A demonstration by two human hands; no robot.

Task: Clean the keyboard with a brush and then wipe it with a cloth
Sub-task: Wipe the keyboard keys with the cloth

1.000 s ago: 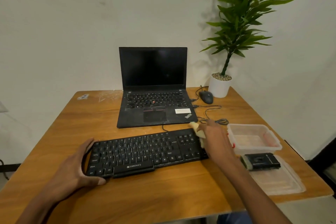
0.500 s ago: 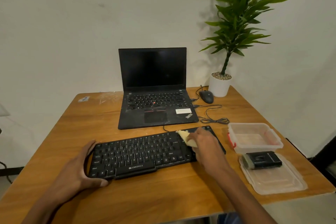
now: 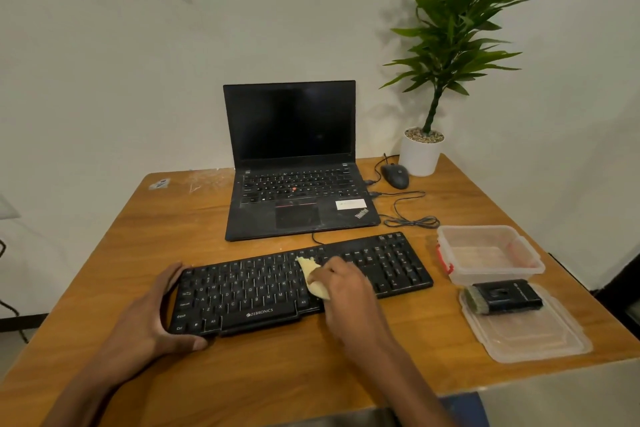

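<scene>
A black keyboard (image 3: pixel 263 291) lies on the wooden table (image 3: pixel 311 357) in front of me. My left hand (image 3: pixel 156 315) grips its left end, fingers over the far edge and thumb along the near edge. My right hand (image 3: pixel 343 291) holds a pale yellow cloth (image 3: pixel 313 276) and presses it onto the keys at the keyboard's middle. A black brush (image 3: pixel 502 296) with pale bristles lies on a clear plastic lid (image 3: pixel 530 340) at the right.
An open black laptop (image 3: pixel 294 163) stands behind the keyboard. A mouse (image 3: pixel 394 175) and its coiled cable (image 3: pixel 412 220) lie right of it, beside a white potted plant (image 3: pixel 422 152). A clear plastic box (image 3: pixel 488 253) sits right of the keyboard. Walls close the back and right.
My right hand has slid the cloth leftward along the keys, from the keyboard's right end to its middle. My left hand has stayed on the left end.
</scene>
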